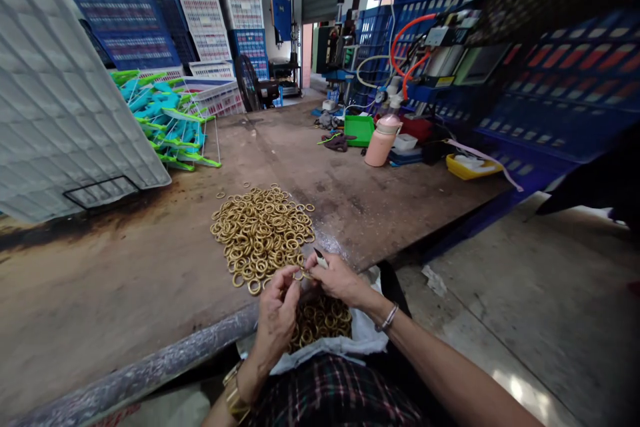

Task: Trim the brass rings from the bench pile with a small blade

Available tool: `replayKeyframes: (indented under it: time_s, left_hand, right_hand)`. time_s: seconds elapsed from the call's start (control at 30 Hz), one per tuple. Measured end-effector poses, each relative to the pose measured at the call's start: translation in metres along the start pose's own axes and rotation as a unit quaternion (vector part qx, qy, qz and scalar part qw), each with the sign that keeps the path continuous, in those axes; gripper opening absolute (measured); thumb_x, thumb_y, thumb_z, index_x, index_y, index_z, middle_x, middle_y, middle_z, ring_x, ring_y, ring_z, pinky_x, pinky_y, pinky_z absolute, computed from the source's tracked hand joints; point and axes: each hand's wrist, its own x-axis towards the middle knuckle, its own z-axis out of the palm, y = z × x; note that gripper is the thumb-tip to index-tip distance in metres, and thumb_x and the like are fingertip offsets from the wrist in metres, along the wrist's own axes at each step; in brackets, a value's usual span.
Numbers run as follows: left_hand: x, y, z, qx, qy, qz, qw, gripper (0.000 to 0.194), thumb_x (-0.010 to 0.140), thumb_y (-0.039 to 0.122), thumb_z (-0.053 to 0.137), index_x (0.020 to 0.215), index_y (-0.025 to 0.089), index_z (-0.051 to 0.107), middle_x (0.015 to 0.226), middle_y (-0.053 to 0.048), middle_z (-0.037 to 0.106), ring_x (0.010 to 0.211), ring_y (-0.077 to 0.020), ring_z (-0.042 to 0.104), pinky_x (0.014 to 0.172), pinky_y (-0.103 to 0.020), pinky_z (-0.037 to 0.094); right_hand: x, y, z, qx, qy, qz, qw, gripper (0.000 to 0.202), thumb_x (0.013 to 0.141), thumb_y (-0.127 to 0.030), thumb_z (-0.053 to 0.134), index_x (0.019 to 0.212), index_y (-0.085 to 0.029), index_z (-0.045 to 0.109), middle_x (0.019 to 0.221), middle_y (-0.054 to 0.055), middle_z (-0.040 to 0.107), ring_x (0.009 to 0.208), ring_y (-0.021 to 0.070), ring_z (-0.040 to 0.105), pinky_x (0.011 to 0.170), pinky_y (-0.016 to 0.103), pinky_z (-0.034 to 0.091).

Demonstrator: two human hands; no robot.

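Observation:
A heap of brass-coloured rings (265, 223) lies on the worktable in front of me. At its near edge, my left hand (280, 313) is closed, thumb and fingers pinching a ring (299, 274) that the fingers partly hide. Close beside it, my right hand (343, 280) is closed around a small knife-like tool (321, 257) with a dark pointed tip and a pale body. The right fingertips meet the left ones around the ring. Below both hands, an open white sack (367, 333) in my lap holds many more rings (325, 320).
The brown worktable (165, 287) has a plastic-wrapped front edge. A pale ribbed panel (80, 113) and teal-green plastic pieces (167, 117) stand at left. A pink bottle (383, 140), green tray (359, 131) and yellow dish (470, 167) are at right, before blue crates (565, 93).

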Motion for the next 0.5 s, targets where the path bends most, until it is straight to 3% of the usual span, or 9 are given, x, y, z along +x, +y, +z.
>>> replayKeyframes:
  time_s: [0.1,0.2,0.33,0.5]
  left_hand:
    - [0.001,0.002,-0.001,0.061,-0.035,0.077,0.995,0.016,0.073,0.024,0.059,0.085,0.018,0.067,0.082,-0.004,0.066,0.077,-0.0165,0.058,0.074,-0.026,0.043]
    - [0.0,0.003,-0.001,0.08,-0.048,0.08,0.992,0.012,0.074,0.025,0.057,0.078,0.019,0.067,0.074,-0.003,0.066,0.071,-0.016,0.058,0.071,-0.026,0.043]
    - [-0.002,0.003,0.0,0.068,-0.034,0.062,0.995,0.012,0.075,0.027,0.056,0.071,0.018,0.063,0.064,0.0,0.061,0.061,-0.0132,0.053,0.061,-0.023,0.041]
    - [-0.004,-0.003,0.0,0.043,-0.039,-0.009,0.998,0.022,0.074,0.037,0.057,0.072,0.016,0.058,0.056,0.004,0.05,0.048,-0.0078,0.041,0.048,-0.019,0.033]
  right_hand:
    - [-0.008,-0.004,0.006,0.056,-0.047,0.06,0.995,0.008,0.07,-0.022,0.044,0.077,-0.02,0.046,0.051,-0.01,0.043,0.033,0.0032,0.027,0.034,0.016,0.018]
    - [-0.012,-0.007,0.007,0.088,-0.059,0.078,0.991,0.008,0.073,-0.026,0.043,0.077,-0.02,0.046,0.051,-0.01,0.041,0.032,0.0031,0.024,0.033,0.017,0.016]
    - [-0.016,-0.011,0.007,0.029,-0.023,-0.006,0.999,0.02,0.078,-0.036,0.043,0.069,-0.018,0.046,0.052,-0.007,0.043,0.04,0.005,0.031,0.04,0.018,0.025]
    - [-0.017,-0.014,0.009,-0.076,0.026,-0.08,0.994,0.023,0.078,-0.033,0.047,0.063,-0.016,0.048,0.056,-0.005,0.046,0.054,0.0078,0.038,0.051,0.019,0.03]
